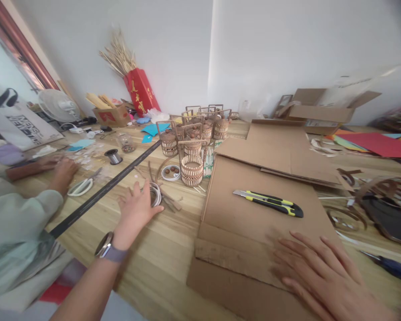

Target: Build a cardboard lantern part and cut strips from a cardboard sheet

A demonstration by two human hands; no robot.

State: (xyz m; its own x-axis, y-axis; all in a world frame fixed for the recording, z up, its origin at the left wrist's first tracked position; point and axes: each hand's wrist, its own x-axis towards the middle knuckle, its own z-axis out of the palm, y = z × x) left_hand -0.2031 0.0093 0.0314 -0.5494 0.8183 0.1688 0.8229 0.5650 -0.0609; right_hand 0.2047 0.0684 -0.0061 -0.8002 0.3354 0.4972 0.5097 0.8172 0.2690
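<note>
My left hand (137, 208), a watch on its wrist, reaches out over the wooden table (153, 249) with fingers spread, its fingertips at a small roll of white tape or wire (155, 194). My right hand (321, 272) lies flat and open on a sheet of brown cardboard (254, 214) at the lower right. A yellow and black utility knife (269, 203) rests on the cardboard beyond that hand. Thin wooden strips (169, 200) lie beside the roll.
Several small woven bamboo baskets (192, 147) stand mid-table. Another person in a pale sleeve (16, 214) works at the left, hand near white scissors (82, 186). A black strip (103, 191) crosses the table. Cardboard boxes (321, 111), coloured paper (377, 143), a fan (58, 106) and a red bag (141, 91) stand behind.
</note>
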